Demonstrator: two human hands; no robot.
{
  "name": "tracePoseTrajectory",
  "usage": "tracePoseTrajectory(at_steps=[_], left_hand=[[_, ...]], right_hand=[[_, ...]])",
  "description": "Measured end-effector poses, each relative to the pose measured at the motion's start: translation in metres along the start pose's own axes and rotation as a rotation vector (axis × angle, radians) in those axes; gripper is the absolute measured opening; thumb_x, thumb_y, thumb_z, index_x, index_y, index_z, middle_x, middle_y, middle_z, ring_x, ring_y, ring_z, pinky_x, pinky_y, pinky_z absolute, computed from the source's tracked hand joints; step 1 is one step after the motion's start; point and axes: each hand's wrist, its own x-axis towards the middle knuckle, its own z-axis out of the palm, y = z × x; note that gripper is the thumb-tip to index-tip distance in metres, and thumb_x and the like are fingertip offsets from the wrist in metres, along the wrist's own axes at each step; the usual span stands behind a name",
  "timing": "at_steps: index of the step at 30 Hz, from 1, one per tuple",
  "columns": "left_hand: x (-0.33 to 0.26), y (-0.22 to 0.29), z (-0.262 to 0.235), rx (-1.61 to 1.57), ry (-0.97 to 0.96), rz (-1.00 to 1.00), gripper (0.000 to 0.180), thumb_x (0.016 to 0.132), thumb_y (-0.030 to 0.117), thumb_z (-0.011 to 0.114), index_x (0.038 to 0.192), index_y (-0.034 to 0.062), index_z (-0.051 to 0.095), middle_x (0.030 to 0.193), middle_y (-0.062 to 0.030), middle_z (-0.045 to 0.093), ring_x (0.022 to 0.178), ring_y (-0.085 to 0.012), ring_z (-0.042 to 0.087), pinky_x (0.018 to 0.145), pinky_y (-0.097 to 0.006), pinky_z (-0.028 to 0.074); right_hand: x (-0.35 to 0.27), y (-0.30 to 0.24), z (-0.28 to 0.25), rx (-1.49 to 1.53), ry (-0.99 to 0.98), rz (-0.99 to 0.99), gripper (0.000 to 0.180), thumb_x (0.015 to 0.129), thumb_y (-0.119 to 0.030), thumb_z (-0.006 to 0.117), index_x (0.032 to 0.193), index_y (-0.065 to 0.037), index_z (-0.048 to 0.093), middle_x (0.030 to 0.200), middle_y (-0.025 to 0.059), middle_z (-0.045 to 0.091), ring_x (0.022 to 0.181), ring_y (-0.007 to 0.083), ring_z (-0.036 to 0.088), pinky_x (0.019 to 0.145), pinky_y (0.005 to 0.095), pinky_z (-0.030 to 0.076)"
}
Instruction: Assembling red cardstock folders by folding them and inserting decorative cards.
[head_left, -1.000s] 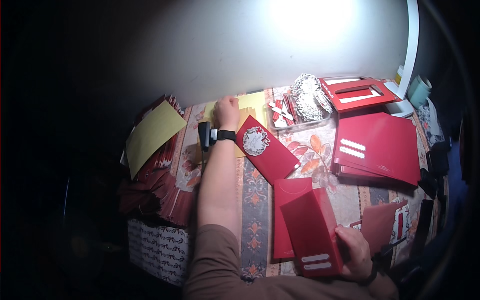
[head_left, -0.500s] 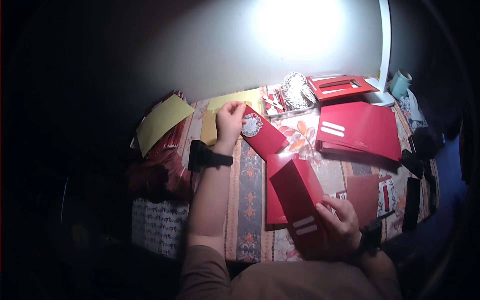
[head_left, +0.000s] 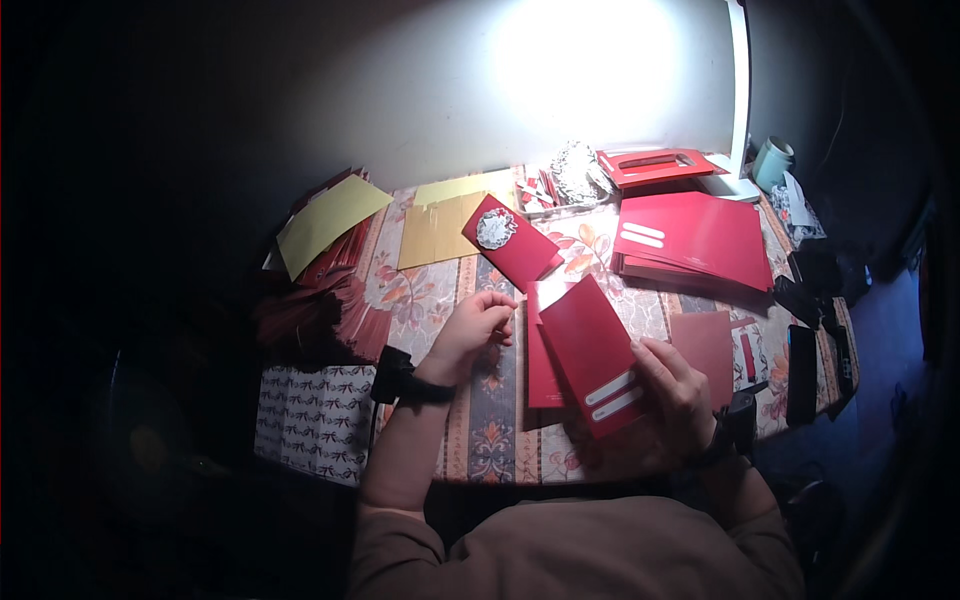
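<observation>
In my right hand [head_left: 682, 392], a tall red folded card [head_left: 592, 350] with two white label strips near its bottom is pinched at its right edge. It tilts over another red card [head_left: 543, 375] that lies beneath it. My left hand [head_left: 480, 325] hovers just left of these cards, its fingers loosely bent and apart, with nothing seen between them. Beyond it rests a red card [head_left: 522, 262] bearing a white and silver lacy ornament [head_left: 496, 229]; its corner overlaps a gold-yellow sheet [head_left: 440, 230].
A stack of red cards [head_left: 700, 235] sits at the right, behind it a red window frame [head_left: 660, 167] and a lamp [head_left: 741, 100]. A box holds lacy cutouts [head_left: 580, 175]. Dark red tassels [head_left: 320, 315] and a pale yellow sheet [head_left: 330, 225] are at left, a teal cup [head_left: 774, 163] far right.
My left hand has let go of the ornamented red card and come back toward me. The card in my right hand has turned, showing its face more fully. The view has shifted slightly.
</observation>
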Motion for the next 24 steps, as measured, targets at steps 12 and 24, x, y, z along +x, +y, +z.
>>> tracePoseTrajectory(at_steps=[12,24], left_hand=[[-0.006,-0.02,0.002,-0.086,-0.08,-0.152,0.009,0.09,0.015,0.05,0.094,0.0071,0.05,0.076,-0.0011,0.051,0.06,-0.0088,0.048,0.049,-0.02,0.038],[-0.004,-0.025,0.008,0.052,-0.033,-0.194,0.03,0.092,0.034,0.053,0.09,0.005,0.057,0.059,0.0037,0.046,0.045,-0.0055,0.041,0.039,-0.022,0.033]], right_hand=[[-0.012,0.0,0.007,-0.138,-0.112,-0.162,0.056,0.068,-0.03,0.071,0.119,-0.008,0.059,0.108,0.0137,0.057,0.089,0.0263,0.063,0.07,0.0354,0.055],[0.001,0.013,-0.006,0.04,0.272,0.066,0.029,0.084,0.002,0.055,0.113,0.004,0.058,0.102,0.0224,0.061,0.091,0.0348,0.064,0.076,0.0372,0.054]])
